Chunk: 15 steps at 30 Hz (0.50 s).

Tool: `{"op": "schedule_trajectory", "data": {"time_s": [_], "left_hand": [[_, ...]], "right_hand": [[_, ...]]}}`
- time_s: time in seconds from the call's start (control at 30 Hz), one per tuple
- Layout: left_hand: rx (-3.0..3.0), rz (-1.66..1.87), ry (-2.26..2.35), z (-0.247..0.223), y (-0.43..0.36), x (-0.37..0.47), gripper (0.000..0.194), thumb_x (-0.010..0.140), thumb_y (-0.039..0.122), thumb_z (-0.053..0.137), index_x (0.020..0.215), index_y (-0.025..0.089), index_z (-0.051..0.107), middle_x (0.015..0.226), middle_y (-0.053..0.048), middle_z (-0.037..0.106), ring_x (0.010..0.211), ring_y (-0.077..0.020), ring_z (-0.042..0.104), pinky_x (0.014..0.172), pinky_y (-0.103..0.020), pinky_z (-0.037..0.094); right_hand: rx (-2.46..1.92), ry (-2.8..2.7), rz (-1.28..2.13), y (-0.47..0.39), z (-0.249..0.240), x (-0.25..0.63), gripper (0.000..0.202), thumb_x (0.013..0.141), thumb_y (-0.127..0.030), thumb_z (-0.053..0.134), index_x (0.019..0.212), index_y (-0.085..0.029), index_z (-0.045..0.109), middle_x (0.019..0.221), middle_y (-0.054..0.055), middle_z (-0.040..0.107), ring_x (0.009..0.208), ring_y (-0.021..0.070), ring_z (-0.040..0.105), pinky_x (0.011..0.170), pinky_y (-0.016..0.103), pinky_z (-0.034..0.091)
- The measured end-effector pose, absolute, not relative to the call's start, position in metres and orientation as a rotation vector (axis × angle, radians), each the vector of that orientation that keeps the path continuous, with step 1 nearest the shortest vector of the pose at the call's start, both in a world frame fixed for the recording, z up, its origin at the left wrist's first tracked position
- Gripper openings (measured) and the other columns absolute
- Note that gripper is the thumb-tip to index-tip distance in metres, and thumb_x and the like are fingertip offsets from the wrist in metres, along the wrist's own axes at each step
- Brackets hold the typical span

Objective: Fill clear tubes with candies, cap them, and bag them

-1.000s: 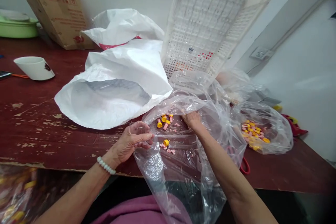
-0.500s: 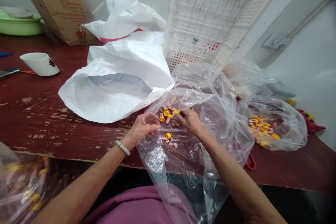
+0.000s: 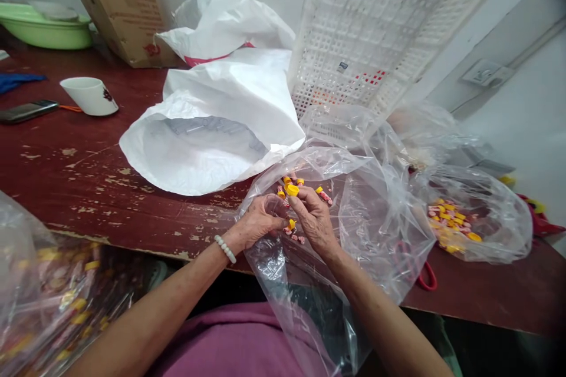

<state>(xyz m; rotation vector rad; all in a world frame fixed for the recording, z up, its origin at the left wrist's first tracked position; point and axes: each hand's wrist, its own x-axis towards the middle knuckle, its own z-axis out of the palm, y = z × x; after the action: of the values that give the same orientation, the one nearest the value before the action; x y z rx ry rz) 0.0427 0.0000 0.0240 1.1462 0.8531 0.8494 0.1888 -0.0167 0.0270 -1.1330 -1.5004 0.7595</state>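
My right hand [image 3: 315, 221] pinches a yellow cap [image 3: 292, 189] between thumb and fingertips, its round face turned up. Close by on the left, my left hand [image 3: 259, 224] curls with its thumb near the fingers. Something clear seems to be in it, but I cannot make it out. Both hands are over a large clear plastic bag [image 3: 367, 206] spread across the table edge. Between and beyond the hands lie several yellow-capped pink pieces [image 3: 325, 195] and small loose pink bits [image 3: 295, 238].
An open white sack [image 3: 212, 153] lies behind my left hand. A white plastic crate [image 3: 367, 29] leans at the back. To the right is a clear bag of yellow and pink pieces [image 3: 455, 224], near a red handle [image 3: 428, 277]. A bag of capped tubes [image 3: 66, 306] sits lower left.
My right hand has moved towards my left hand and now holds a yellow cap up. The left hand has curled further in. The view has shifted slightly, showing more on the left.
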Motion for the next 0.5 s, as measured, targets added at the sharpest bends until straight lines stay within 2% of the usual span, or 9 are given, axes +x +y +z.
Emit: {"op": "schedule_trajectory", "data": {"time_s": [0.07,0.23,0.33,0.5], "left_hand": [[1.096,0.838,0.826,0.024,-0.002,0.042,0.032,0.054,0.018,0.077,0.082,0.013,0.061,0.075,-0.003,0.062,0.056,-0.0112,0.054,0.042,-0.019,0.040],[1.016,0.866,0.747,0.026,-0.004,0.039,0.033,0.054,0.015,0.077,0.083,0.013,0.063,0.077,-0.002,0.062,0.057,-0.0103,0.055,0.043,-0.017,0.040],[0.997,0.872,0.708,0.028,-0.002,0.039,0.032,0.054,0.016,0.078,0.083,0.013,0.063,0.078,-0.002,0.062,0.057,-0.0097,0.054,0.044,-0.018,0.041],[1.081,0.890,0.784,0.031,0.000,0.037,0.030,0.055,0.016,0.078,0.081,0.013,0.064,0.076,-0.002,0.062,0.057,-0.0103,0.053,0.044,-0.019,0.040]], "right_hand": [[-1.128,-1.545,0.710,-0.020,0.026,0.189,0.017,0.088,-0.033,0.054,0.091,-0.021,0.065,0.104,0.004,0.062,0.103,0.0173,0.055,0.092,0.032,0.042],[-1.154,-1.522,0.725,-0.027,0.026,0.190,0.017,0.090,-0.034,0.050,0.090,-0.021,0.062,0.100,0.004,0.062,0.097,0.0165,0.056,0.092,0.033,0.042],[-1.120,-1.572,0.728,-0.029,0.028,0.193,0.015,0.088,-0.033,0.055,0.093,-0.022,0.063,0.108,0.005,0.060,0.106,0.0180,0.054,0.094,0.034,0.042],[-1.189,-1.553,0.565,-0.028,0.042,0.202,0.031,0.091,-0.035,0.049,0.121,-0.025,0.054,0.120,0.007,0.056,0.103,0.0183,0.056,0.089,0.036,0.047]]}}
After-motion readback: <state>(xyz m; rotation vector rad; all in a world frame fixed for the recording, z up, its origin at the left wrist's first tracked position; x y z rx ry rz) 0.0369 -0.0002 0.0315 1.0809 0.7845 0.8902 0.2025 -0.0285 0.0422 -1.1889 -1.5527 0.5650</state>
